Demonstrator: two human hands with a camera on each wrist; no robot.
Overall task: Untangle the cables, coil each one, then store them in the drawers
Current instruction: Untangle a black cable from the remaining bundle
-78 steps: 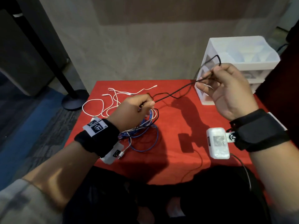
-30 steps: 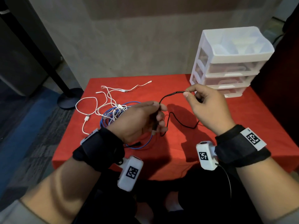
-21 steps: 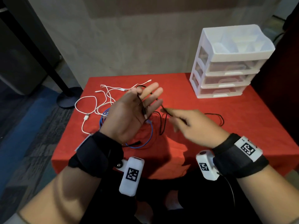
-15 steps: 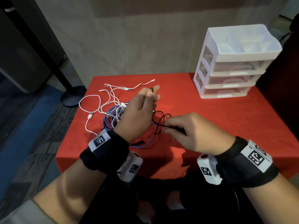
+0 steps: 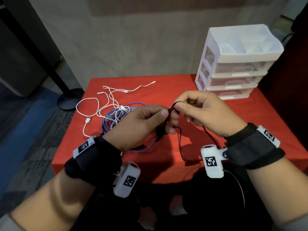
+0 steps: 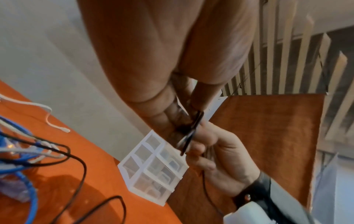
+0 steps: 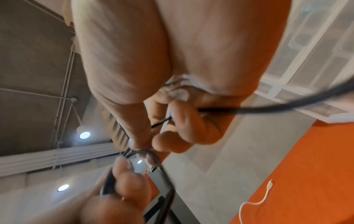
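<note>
Standing on the floor at far left, a dark pole [image 5: 38, 52] on a round base sits beside blue and grey carpet, in front of a plain beige wall [image 5: 133, 47]. A red table [image 5: 175, 87] fills the middle. On its left part lies a white cable [image 5: 86, 105] in loose loops, tangled with a blue cable [image 5: 108, 120] bunched just beside it; neither is coiled. Above the table's near half the left hand [image 5: 140, 124] pinches gathered loops of a black cable [image 5: 180, 142] between thumb and curled fingers, and the right hand [image 5: 205, 112], touching it fingertip to fingertip, pinches the top of the same loop with thumb and forefinger, its other fingers curled over the strand. A slack length of the cable hangs from the hands to the table's near edge. Both wrists wear black straps with white tagged cameras. At the table's far right corner stands a white drawer unit [image 5: 233, 64] with three translucent drawers, all pushed in; what they hold cannot be made out through the fronts. Its open top tray is split into compartments, contents unclear. Dark furniture rises at far right, and the right wrist view shows round ceiling lights overhead.
</note>
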